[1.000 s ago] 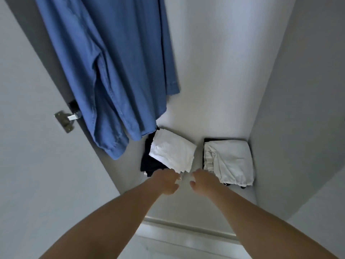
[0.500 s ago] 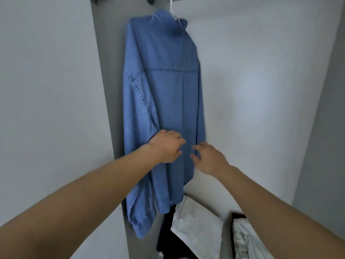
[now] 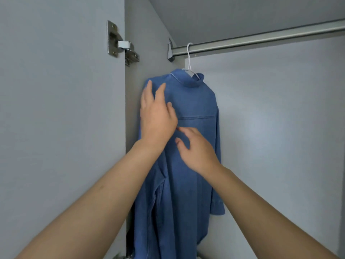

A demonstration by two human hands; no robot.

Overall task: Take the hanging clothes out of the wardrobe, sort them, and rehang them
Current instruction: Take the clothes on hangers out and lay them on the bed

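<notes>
Blue shirt [image 3: 194,113] on white hanger [image 3: 190,60] at rail's [image 3: 261,40] left end. Left hand [image 3: 155,116] flat on its shoulder, fingers straight. Right hand [image 3: 196,148] just below, fingers loose, gripping nothing.

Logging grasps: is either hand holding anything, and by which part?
Nothing is held. Left hand and right hand are open against the denim shirt, no grip.

Our view has tilted up from the wardrobe floor to the rail [image 3: 261,39]. Our left hand [image 3: 155,116] has risen to the shirt [image 3: 194,165] shoulder, fingers now straight. Our right hand [image 3: 197,148] has risen to the shirt's back.
</notes>
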